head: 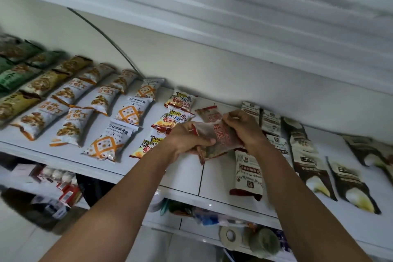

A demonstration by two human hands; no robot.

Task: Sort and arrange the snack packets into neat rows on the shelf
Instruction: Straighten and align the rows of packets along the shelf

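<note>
While left hand [187,140] and right hand [244,127] pinch the red packet [219,136] just above the shelf [180,176], between yellow row [176,117] and cream row [248,168], we judge placement under way; next, lay it flat, aligned with its twin [209,114].

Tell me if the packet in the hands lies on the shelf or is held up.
Held up: the left hand and right hand grip the packet above the shelf, tilted.
</note>
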